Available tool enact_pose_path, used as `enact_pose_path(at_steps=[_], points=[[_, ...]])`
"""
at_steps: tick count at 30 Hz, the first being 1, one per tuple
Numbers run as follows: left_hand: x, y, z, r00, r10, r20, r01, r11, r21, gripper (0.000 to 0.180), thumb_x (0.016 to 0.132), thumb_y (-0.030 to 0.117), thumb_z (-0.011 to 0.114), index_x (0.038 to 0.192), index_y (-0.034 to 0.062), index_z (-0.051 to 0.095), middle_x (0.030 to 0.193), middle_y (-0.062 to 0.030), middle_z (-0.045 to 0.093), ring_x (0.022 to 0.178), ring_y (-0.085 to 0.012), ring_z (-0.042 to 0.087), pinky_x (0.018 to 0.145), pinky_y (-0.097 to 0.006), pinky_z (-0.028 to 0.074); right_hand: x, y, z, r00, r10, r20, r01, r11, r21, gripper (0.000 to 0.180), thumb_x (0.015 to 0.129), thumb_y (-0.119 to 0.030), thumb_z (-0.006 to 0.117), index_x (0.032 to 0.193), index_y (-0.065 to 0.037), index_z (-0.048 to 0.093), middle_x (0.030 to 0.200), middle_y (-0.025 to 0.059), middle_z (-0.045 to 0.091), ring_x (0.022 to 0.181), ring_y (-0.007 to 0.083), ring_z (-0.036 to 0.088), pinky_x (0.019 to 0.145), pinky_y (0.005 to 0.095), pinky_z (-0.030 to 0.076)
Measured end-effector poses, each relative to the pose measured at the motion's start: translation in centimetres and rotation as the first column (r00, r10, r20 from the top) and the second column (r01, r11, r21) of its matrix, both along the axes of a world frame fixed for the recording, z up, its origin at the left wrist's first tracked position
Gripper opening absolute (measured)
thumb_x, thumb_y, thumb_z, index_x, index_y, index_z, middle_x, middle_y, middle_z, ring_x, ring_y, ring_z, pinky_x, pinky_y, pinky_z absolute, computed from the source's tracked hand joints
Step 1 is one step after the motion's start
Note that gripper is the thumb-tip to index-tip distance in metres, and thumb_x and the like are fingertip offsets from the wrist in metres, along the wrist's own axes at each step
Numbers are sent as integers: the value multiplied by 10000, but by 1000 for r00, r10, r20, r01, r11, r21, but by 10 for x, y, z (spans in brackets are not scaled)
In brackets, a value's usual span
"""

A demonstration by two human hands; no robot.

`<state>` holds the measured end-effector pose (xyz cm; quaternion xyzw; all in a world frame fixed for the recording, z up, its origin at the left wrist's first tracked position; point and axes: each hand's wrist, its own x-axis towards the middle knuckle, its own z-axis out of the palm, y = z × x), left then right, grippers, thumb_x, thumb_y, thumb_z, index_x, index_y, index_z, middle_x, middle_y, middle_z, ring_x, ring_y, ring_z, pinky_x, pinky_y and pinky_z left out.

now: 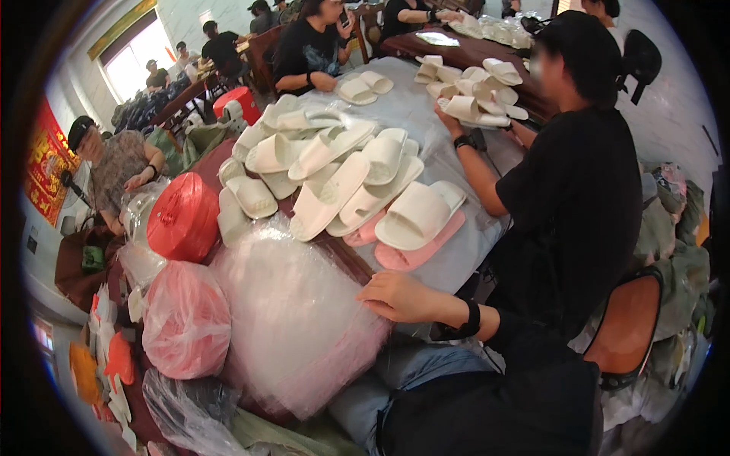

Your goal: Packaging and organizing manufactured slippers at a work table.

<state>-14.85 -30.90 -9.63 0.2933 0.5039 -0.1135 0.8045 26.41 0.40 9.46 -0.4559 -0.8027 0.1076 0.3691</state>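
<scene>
My right hand point(401, 297), with a black band at its wrist, comes in from the right. Its bent fingers close on the edge of a clear plastic bag at the top of a thick stack of plastic bags point(293, 304). The stack lies near the table's front edge, white on top and pinkish at its lower side. Just beyond my hand, a cream slipper point(420, 215) rests over a pink slipper point(423, 247). A heap of cream slippers point(334, 190) spreads behind the stack. My left hand is out of view.
To the left sit a red plastic-wrapped roll point(182, 216) and a pink bagged bundle point(186, 319). A co-worker point(566, 182) in black handles slippers point(475, 106) at the right; another person point(312, 49) sits across. An orange-brown chair back point(625, 323) stands at right.
</scene>
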Motion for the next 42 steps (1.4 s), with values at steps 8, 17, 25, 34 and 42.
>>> enact_pose_path(at_steps=[8, 17, 25, 34, 42], points=[[45, 71, -18, 992, -77, 101, 66, 991, 113, 288, 970, 332, 449, 858, 132, 625, 673, 18, 542, 574, -104, 469, 516, -255, 379, 67, 29, -7, 786, -582, -208, 618, 751, 232, 312, 806, -168, 640, 1093, -57, 593, 1192, 170, 570, 1109, 355, 524, 968, 448, 385], [57, 102, -3, 990, -87, 109, 67, 983, 173, 279, 968, 310, 464, 847, 118, 628, 677, 14, 553, 584, -104, 482, 525, -253, 389, 132, 45, -33, 487, -873, -28, 871, 483, 93, 502, 802, -340, 663, 1199, -57, 544, 1208, 186, 567, 1131, 370, 513, 981, 465, 376], [25, 63, 36, 998, 53, 15, -55, 985, 165, 272, 965, 290, 478, 836, 106, 631, 680, 10, 563, 593, -104, 494, 534, -251, 397, 134, 56, -16, 572, -798, -191, 736, 602, -309, 548, 821, -389, 657, 1185, 7, 548, 1019, 226, 655, 922, 375, 635, 818, 418, 484], [2, 37, 74, 989, 131, -63, -119, 977, 175, 265, 963, 268, 493, 824, 93, 634, 684, 6, 574, 602, -105, 507, 544, -249, 406, 153, 65, -7, 472, -766, -437, 632, 639, -439, 342, 821, -301, 689, 826, 41, 671, 721, 124, 678, 613, 183, 623, 594, 323, 477], [6, 51, 92, 986, 150, -66, -133, 967, 219, 259, 961, 249, 507, 814, 80, 637, 687, 2, 583, 611, -105, 518, 552, -247, 414, 122, 40, 17, 464, -742, -484, 600, 665, -444, 322, 823, -283, 697, 732, 25, 673, 610, 32, 616, 596, 70, 540, 543, 274, 435]])
